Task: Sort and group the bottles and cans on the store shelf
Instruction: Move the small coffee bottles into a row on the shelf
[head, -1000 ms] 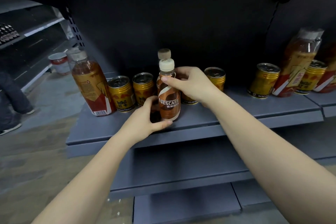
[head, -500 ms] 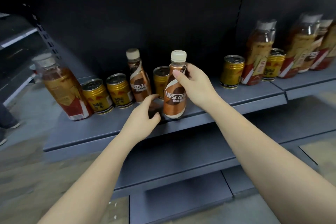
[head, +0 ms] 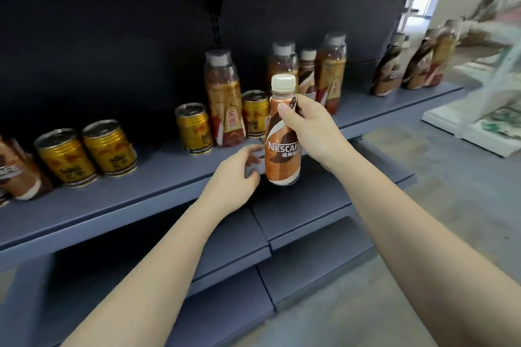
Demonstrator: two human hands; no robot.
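Head view: a Nescafé coffee bottle (head: 282, 146) is gripped upright by the right hand (head: 310, 132), thumb across its upper label, at frame centre and in front of the grey shelf (head: 146, 177). At 8 o'clock of the bottle, the left hand (head: 231, 180) is held half open with curled fingers near its base; contact cannot be told. At 11 o'clock, a gold can (head: 194, 129) is seen beside a tea bottle (head: 225, 98). At 9 o'clock, two gold cans (head: 87, 152) are stood together.

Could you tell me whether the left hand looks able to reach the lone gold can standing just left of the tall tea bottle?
Probably yes: the left hand is empty, and bare shelf lies between it and the gold can.
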